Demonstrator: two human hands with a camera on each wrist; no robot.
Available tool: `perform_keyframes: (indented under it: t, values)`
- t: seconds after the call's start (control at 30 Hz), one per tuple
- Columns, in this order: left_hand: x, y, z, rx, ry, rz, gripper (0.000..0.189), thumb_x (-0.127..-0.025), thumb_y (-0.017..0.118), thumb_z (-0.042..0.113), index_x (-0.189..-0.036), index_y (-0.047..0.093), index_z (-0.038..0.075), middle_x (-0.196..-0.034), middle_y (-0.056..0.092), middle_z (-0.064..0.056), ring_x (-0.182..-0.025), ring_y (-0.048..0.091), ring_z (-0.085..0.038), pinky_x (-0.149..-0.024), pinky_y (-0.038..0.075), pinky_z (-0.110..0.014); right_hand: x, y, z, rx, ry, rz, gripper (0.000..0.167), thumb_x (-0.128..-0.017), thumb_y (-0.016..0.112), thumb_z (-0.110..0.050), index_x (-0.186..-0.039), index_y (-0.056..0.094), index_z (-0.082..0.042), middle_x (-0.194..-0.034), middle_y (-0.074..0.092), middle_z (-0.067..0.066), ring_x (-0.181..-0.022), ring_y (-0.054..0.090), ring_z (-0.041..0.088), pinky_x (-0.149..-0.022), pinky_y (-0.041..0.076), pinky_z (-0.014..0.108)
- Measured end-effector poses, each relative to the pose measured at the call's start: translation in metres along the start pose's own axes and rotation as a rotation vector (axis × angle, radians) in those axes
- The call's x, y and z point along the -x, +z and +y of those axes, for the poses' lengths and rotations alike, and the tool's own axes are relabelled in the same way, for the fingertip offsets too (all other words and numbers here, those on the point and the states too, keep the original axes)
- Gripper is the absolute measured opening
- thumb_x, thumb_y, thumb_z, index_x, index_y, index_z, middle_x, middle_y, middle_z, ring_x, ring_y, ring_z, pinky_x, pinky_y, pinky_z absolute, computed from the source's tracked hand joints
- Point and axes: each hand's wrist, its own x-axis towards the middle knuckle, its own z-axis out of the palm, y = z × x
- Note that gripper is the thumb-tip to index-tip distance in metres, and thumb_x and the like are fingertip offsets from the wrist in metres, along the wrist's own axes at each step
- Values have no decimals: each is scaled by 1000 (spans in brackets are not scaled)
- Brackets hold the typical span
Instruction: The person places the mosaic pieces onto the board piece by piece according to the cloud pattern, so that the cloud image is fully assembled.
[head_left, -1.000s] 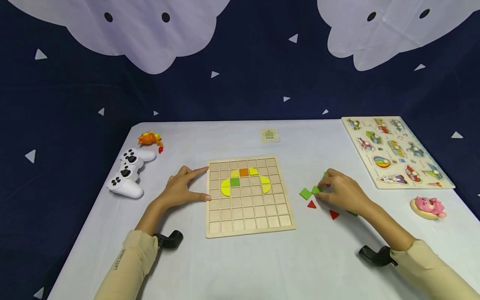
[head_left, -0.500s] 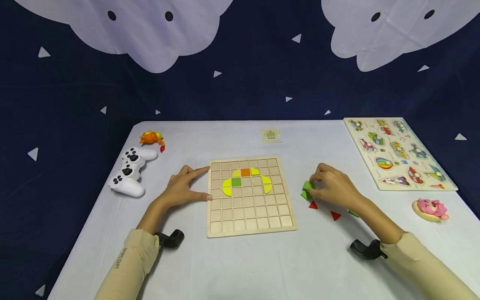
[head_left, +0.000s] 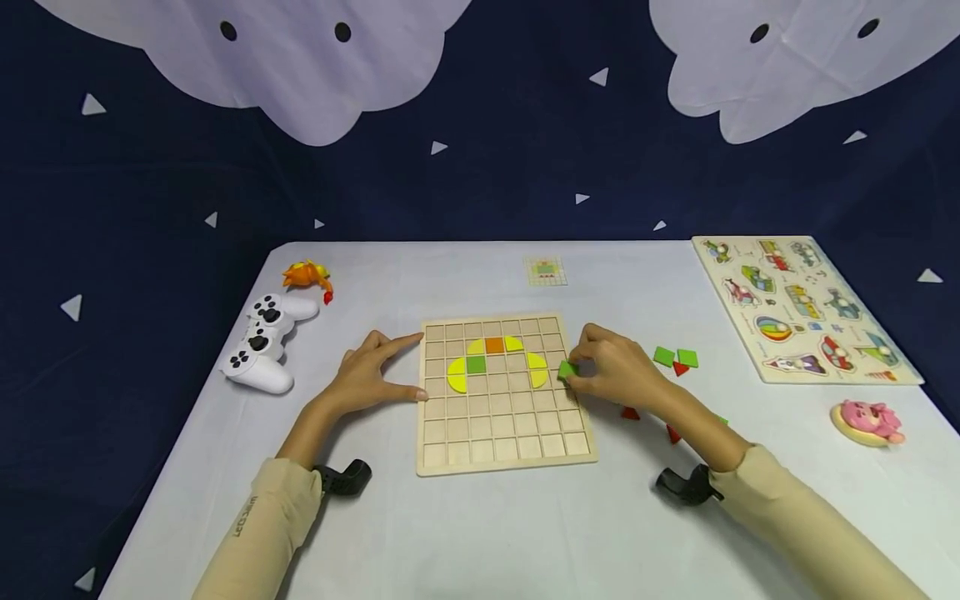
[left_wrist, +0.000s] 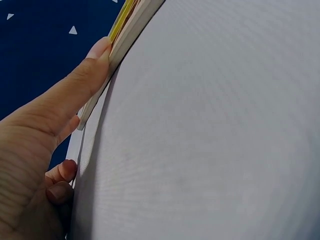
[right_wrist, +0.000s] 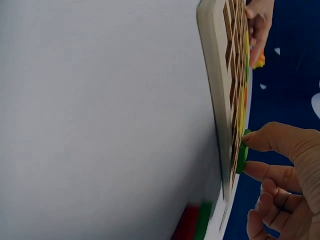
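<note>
A wooden grid board (head_left: 507, 425) lies on the table with yellow quarter-circle pieces (head_left: 457, 377), an orange square (head_left: 494, 345) and a green square (head_left: 476, 364) set in its cells. At its left edge my left hand (head_left: 367, 375) rests with thumb and index finger spread, both tips touching the frame. Between thumb and index finger, my right hand (head_left: 618, 367) pinches a green square tile (right_wrist: 243, 152) over the board's right edge. More green tiles (head_left: 687, 358) and red triangles (head_left: 680, 368) lie on the cloth to the right, partly hidden behind my right forearm.
A small pattern card (head_left: 545, 271) lies behind the board. On the left are a white game controller (head_left: 260, 354) and an orange toy (head_left: 305, 274). A picture puzzle board (head_left: 802, 308) and a pink figure (head_left: 866, 420) occupy the right side.
My right hand took a green tile from the loose pieces and carried it left to the board's right edge. My left hand has kept its place on the frame.
</note>
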Motion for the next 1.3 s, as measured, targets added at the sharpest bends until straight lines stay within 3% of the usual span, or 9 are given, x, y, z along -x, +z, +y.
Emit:
perform_keyframes:
  t: [0.43, 0.9, 1.07, 1.3]
  values:
    - [1, 0, 1, -7, 2, 5, 94, -69, 86, 54, -150, 46, 27, -104, 44, -6, -94, 42, -21, -83, 27, -40, -26, 16, -33, -2, -101, -19, 20, -76, 82, -21, -90, 77, -7, -86, 55, -2, -74, 50, 11, -68, 49, 31]
    - [1, -1, 0, -2, 6, -5, 93, -69, 86, 51, -150, 46, 27, -104, 43, -6, -95, 41, -20, -84, 27, -40, -52, 23, -49, 61, -193, -28, 24, -77, 81, -22, -93, 78, -5, -87, 57, 1, -70, 52, 11, -66, 49, 29]
    - [2, -1, 0, 1, 0, -8, 94, -69, 87, 52, -150, 46, 28, -104, 43, -5, -94, 41, -20, -84, 27, -40, -62, 28, -52, 88, -208, -36, 20, -79, 80, -22, -92, 79, -6, -88, 58, 2, -71, 54, 13, -71, 50, 32]
    - [2, 0, -1, 2, 17, 8, 94, -69, 86, 53, -150, 46, 28, -105, 44, -5, -92, 43, -21, -82, 26, -38, -66, 32, -53, 3, -196, -72, 18, -84, 80, -18, -95, 77, -4, -91, 60, 3, -77, 62, 16, -72, 54, 31]
